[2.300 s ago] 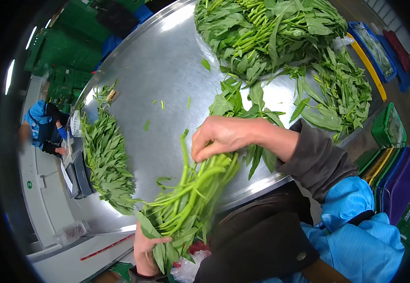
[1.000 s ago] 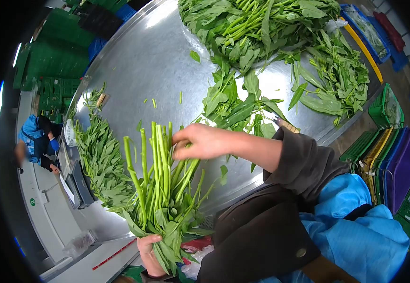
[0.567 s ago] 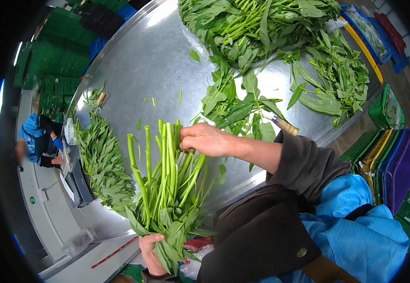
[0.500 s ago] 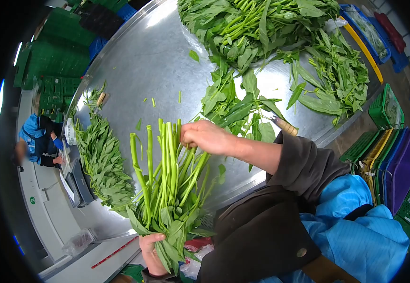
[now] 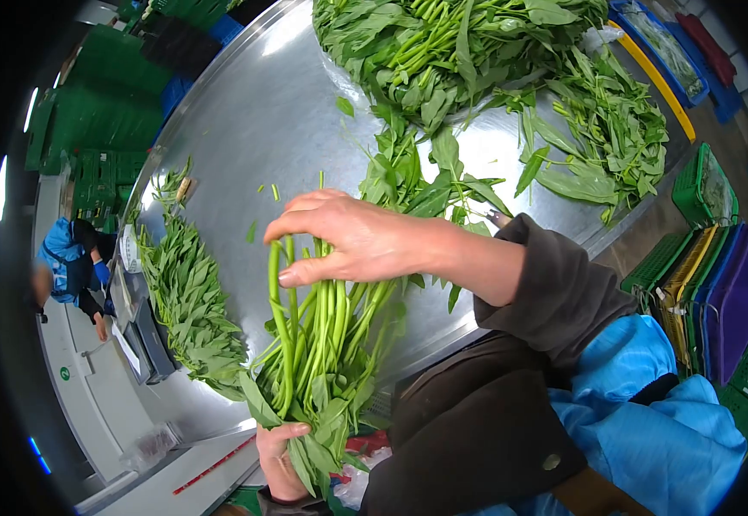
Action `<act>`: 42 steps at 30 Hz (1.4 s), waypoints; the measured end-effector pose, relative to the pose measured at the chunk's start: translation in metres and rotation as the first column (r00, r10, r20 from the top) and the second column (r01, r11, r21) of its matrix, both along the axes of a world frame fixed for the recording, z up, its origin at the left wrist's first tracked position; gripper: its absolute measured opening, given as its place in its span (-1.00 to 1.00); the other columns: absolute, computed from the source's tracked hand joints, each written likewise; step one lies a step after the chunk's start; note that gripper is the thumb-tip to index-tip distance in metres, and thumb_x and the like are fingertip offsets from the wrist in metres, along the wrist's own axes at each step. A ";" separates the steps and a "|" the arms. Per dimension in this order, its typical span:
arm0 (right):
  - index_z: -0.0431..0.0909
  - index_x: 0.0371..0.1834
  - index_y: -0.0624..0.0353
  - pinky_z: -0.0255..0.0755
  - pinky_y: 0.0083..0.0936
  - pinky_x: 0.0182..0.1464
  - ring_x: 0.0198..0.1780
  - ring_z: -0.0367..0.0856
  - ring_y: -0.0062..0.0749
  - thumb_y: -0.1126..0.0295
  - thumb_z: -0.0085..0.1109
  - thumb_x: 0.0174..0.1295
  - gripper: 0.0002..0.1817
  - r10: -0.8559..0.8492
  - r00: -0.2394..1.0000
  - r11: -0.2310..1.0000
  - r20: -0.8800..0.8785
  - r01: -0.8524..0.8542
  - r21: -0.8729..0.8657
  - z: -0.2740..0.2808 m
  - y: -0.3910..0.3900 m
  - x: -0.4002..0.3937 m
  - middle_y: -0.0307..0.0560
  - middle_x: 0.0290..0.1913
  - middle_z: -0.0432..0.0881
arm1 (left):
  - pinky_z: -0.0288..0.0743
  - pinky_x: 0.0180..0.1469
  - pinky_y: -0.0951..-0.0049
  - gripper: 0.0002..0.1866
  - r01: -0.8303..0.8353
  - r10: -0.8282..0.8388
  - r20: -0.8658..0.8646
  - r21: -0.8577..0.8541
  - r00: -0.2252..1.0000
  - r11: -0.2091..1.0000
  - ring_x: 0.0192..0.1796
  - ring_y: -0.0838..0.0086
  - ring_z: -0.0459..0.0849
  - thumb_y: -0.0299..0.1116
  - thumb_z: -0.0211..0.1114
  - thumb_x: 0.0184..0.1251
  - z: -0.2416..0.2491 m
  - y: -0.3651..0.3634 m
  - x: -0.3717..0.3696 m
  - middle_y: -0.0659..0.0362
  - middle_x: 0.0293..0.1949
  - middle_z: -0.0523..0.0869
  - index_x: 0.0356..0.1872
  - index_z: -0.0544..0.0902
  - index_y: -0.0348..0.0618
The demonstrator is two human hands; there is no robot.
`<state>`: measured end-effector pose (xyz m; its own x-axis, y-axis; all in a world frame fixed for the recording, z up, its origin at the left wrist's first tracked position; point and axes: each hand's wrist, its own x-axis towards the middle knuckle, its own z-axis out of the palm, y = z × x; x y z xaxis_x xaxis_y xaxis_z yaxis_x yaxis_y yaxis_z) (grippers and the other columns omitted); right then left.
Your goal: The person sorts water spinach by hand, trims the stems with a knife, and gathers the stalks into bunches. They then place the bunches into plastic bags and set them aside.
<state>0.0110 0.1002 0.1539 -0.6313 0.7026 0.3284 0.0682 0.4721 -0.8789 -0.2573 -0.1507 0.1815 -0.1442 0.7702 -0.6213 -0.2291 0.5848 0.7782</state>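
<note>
Leftward since the last frame, our right hand (image 5: 352, 230) now arches over the bunch (image 5: 315, 344), thumb and fingers parted around some stems (image 5: 277, 297). Its long axis runs twelve to six; our left hand (image 5: 277, 456) grips the leafy six-o'clock end, past the table (image 5: 236, 142) edge. Bare metal opens at ten, the pile (image 5: 451, 64) at one.

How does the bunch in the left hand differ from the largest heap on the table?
The held bunch is much smaller than the largest heap. The left hand holds the held bunch by its leafy end, while the largest heap lies on the table. Both are green, with stems and leaves.
</note>
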 end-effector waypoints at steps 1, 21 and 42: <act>0.56 -0.01 0.19 0.34 -0.28 0.19 0.12 0.49 -0.20 0.09 0.23 0.26 -0.59 0.126 0.989 0.988 -0.074 -0.131 -0.079 0.000 0.000 -0.003 -0.01 0.01 0.60 | 0.50 0.15 0.18 -0.07 0.010 -0.011 -0.023 -0.011 1.000 1.000 0.06 0.16 0.62 -0.59 0.48 -0.40 0.000 -0.001 -0.001 -0.03 0.08 0.60 0.27 0.37 -0.40; 0.59 -0.37 0.23 0.40 -0.34 -0.06 -0.21 0.57 -0.31 0.27 -0.05 0.25 -0.72 -0.491 0.871 0.797 0.003 0.451 -0.402 -0.020 0.032 0.021 -0.06 -0.35 0.64 | 0.58 0.10 0.12 -0.10 -0.153 0.171 0.115 -0.150 0.978 0.977 0.01 0.09 0.67 -0.64 0.42 -0.38 -0.007 -0.015 -0.001 -0.08 0.04 0.63 0.26 0.37 -0.42; 0.46 -0.31 0.25 0.50 -0.28 -0.20 -0.33 0.64 -0.29 0.18 -0.04 0.41 -0.68 -0.367 0.899 0.923 0.237 0.322 0.211 -0.078 -0.006 0.011 -0.10 -0.39 0.56 | 0.68 -0.11 0.08 -0.20 -0.221 0.209 0.300 0.005 0.931 0.975 -0.14 0.03 0.71 -0.56 0.38 -0.19 -0.018 -0.016 -0.020 -0.17 -0.03 0.64 0.24 0.33 -0.43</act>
<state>0.0217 0.0943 0.0763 -0.4391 0.8433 0.3100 0.4735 0.5104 -0.7178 -0.2775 -0.1667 0.1633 -0.1231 0.7653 -0.6318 -0.5691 0.4671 0.6767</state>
